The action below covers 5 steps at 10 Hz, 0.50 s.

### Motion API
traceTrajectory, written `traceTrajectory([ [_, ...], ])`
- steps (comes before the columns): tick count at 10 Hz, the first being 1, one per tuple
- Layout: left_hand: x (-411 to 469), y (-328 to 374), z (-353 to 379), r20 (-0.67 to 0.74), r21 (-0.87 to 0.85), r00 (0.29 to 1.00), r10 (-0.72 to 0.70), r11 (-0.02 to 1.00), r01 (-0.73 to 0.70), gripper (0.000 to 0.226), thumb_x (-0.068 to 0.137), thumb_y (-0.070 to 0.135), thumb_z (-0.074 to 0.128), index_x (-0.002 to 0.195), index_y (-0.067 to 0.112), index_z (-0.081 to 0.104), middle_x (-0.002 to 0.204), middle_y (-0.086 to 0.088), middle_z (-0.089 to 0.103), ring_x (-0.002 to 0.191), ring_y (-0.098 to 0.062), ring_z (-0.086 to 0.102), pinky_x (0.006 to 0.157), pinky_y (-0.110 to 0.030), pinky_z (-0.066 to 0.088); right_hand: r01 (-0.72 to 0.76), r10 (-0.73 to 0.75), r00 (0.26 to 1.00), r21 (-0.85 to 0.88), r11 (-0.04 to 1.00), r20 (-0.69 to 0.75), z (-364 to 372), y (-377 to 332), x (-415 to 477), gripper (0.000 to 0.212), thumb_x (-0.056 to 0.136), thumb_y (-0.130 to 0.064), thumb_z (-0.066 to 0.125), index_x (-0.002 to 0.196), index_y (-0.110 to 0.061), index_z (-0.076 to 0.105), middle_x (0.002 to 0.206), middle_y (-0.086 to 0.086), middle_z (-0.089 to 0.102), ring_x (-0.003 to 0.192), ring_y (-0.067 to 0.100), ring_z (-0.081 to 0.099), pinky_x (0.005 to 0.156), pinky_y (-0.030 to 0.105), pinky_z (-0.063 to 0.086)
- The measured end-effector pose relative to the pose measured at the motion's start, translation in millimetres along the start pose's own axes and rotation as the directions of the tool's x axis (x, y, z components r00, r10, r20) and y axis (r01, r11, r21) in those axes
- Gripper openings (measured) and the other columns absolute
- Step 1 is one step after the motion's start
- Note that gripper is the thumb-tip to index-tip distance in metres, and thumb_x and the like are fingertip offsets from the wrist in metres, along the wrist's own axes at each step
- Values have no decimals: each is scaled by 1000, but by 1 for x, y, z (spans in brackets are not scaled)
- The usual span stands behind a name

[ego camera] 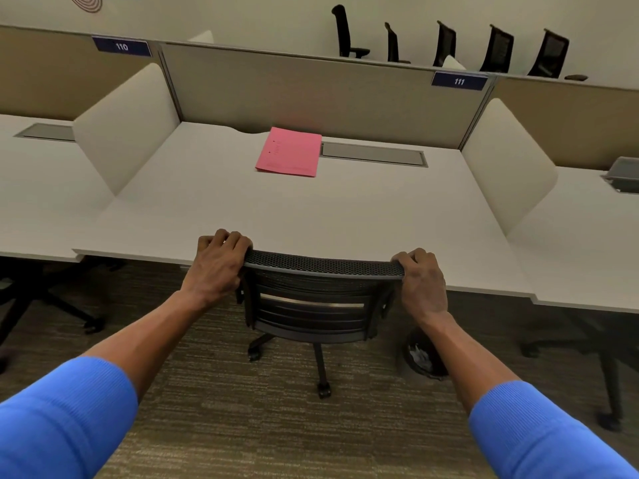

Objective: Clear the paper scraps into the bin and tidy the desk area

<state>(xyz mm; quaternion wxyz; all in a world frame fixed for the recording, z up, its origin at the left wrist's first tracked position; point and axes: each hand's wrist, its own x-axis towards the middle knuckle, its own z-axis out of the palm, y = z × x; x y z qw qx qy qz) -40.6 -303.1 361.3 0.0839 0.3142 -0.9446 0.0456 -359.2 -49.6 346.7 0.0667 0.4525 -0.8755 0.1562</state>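
Observation:
A black mesh office chair stands at the front edge of the white desk, its back toward me. My left hand grips the left end of the chair's top rail. My right hand grips the right end. A pink folder lies flat near the back of the desk. A small dark bin stands on the carpet under the desk's right side, partly hidden behind my right forearm, with white paper scraps inside.
White side dividers flank the desk, with a beige back panel behind. A grey cable hatch sits right of the folder. Neighbouring chair bases stand on the carpet at both sides. Several black chairs line the far wall.

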Motion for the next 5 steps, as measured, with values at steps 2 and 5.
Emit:
traceTrajectory([
  [2, 1, 2, -8, 95, 13, 995, 12, 1000, -13, 40, 96, 31, 63, 132, 21, 50, 131, -2, 59, 124, -26, 49, 110, -45, 39, -43, 46, 995, -40, 998, 90, -15, -6, -6, 54, 84, -3, 72, 135, -17, 60, 121, 12, 57, 118, 32, 55, 78, 48, 61],
  [5, -28, 11, -35, 152, 14, 988, -30, 1000, 28, 118, 76, 100, 20, 157, 15, 28, 168, -12, 24, 163, -32, 13, 133, -53, 12, 126, -111, 979, -78, 989, 171, -32, -10, -24, 105, 73, -63, 78, 159, -25, 31, 160, 16, 36, 152, 36, 33, 128, 61, 20],
])
